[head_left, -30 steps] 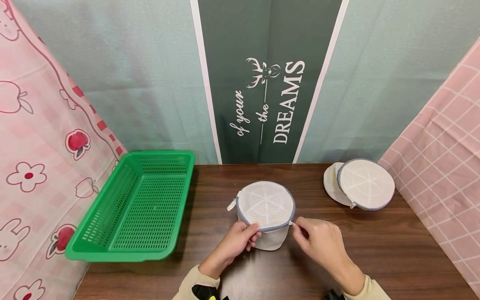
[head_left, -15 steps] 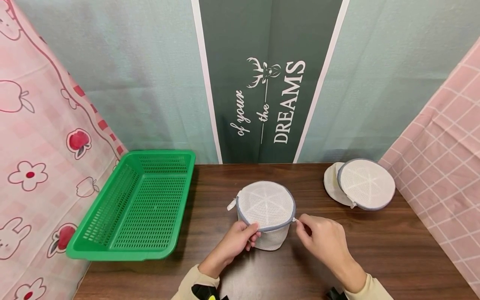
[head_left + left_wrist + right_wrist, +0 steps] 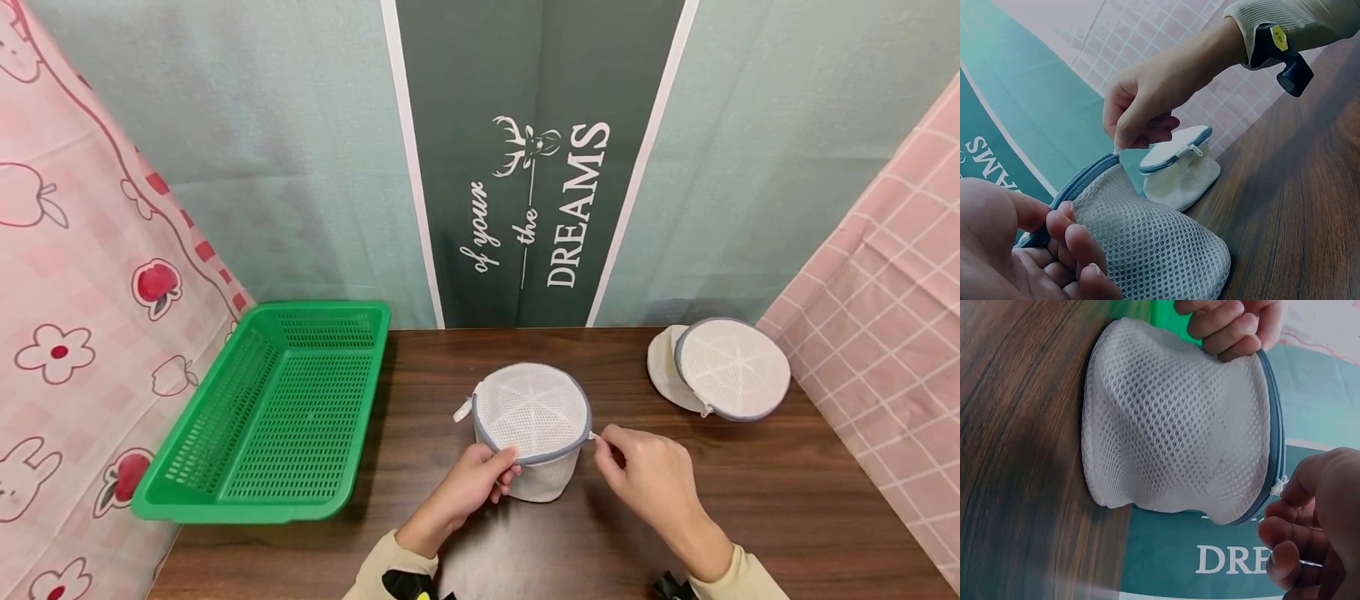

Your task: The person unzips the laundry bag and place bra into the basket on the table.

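A round white mesh laundry bag (image 3: 532,408) with a grey-blue zipper rim stands upright on the table in the head view, its top panel lying flat. My left hand (image 3: 472,483) pinches the rim at the near side, thumb on top and fingers beneath. At the bag's right side, my right hand (image 3: 648,475) pinches the small white zipper pull (image 3: 593,436) between thumb and forefinger. The right wrist view shows the mesh side wall (image 3: 1172,419) slightly dented, with the zipper pull (image 3: 1279,485) right at the right fingertips. A white tab (image 3: 462,410) sticks out on the bag's left.
A green plastic basket (image 3: 352,467) stands on the left of the brown wooden table (image 3: 787,500). At the back right sits another white mesh bag (image 3: 731,368) with a grey-blue zipper rim. Curtains hang behind and at both sides.
The right hand has drawn the zipper pull a short way along the rim, away from the person and slightly right. The left hand keeps its hold, and the bag stays in place.
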The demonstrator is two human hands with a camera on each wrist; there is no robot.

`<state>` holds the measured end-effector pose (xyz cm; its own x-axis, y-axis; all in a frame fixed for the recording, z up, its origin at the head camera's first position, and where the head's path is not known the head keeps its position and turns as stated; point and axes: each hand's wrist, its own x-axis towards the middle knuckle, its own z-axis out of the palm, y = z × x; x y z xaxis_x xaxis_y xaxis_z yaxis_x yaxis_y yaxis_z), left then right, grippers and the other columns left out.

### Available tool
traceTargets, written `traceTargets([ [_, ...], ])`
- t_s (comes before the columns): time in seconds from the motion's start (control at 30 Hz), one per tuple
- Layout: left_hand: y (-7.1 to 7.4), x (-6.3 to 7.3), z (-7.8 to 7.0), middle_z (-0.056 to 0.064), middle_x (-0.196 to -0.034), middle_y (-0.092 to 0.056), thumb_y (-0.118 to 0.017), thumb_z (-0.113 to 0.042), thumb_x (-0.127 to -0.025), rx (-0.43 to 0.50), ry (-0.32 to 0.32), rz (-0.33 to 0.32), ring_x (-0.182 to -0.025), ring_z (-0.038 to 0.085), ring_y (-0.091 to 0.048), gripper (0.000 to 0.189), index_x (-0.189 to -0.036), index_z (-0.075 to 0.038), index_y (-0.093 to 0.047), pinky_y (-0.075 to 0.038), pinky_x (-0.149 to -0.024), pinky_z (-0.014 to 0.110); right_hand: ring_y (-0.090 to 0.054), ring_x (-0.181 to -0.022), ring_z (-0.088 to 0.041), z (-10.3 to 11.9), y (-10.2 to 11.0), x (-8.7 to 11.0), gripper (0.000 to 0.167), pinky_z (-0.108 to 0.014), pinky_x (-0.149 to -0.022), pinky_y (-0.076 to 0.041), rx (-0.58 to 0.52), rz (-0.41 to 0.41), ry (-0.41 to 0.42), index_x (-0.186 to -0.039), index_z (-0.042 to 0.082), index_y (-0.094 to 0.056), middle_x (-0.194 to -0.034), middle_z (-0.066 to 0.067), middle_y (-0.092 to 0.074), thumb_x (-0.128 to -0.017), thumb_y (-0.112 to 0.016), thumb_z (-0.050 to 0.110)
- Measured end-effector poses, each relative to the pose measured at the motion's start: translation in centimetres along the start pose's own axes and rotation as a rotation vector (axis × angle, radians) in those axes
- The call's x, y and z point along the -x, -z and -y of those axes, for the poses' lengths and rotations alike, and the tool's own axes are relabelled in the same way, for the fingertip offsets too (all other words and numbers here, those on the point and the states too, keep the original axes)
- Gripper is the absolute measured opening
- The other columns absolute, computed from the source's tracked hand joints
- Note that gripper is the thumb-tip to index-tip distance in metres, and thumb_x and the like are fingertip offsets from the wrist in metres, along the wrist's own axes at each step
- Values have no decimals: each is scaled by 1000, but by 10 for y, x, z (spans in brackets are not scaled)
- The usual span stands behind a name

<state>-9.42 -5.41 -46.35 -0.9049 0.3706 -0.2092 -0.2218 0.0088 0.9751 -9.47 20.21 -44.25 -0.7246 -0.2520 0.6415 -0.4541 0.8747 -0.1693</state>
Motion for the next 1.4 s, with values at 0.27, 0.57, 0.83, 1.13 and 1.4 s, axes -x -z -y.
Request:
traceTargets([
  [0.27,0,0,0,-5,-63,-49,-52,-17,-105,2,3,1,-56,6,-46,39,-87,17,-59,-37,-50,17,-29,-46,-3,-5,-1,-2,32,-24,-42,-21,10,2,-18,-61,26,-40,-56,17,-29,-83,-63,18],
  [0.57,0,-1,1,-5,-64,-50,-52,-17,-105,-2,5,-3,-56,5,-46,39,-86,17,-59,-37,-49,17,-30,-45,-3,-9,-4,-2,29,-24,-42,-21,23,-14,-14,-62,27,-45,-55,17,-31,-83,-63,19],
  [0.83,0,1,0,-5,-64,-50,-53,-17,-104,-10,4,2,-56,6,-45,36,-84,12,-61,-37,-50,17,-31,-44,-4,-15,-8,-3,24,-24,-40,-21,25,-46,-17,-63,25,-50,-55,16,-33,-83,-61,18],
  [1.13,-1,1,0,-5,-63,-50,-54,-16,-103,-23,4,7,-55,4,-46,37,-85,16,-60,-38,-51,17,-32,-44,-6,-21,-15,-4,26,-26,-40,-22,30,-50,-22,-63,24,-47,-54,14,-34,-84,-61,18],
  [1.4,0,2,-1,-5,-61,-50,-53,-16,-103,-20,8,14,-55,5,-44,34,-80,9,-60,-37,-50,17,-33,-43,-8,-26,-19,-5,29,-27,-40,-23,25,-48,-35,-62,23,-44,-54,12,-35,-84,-61,17],
])
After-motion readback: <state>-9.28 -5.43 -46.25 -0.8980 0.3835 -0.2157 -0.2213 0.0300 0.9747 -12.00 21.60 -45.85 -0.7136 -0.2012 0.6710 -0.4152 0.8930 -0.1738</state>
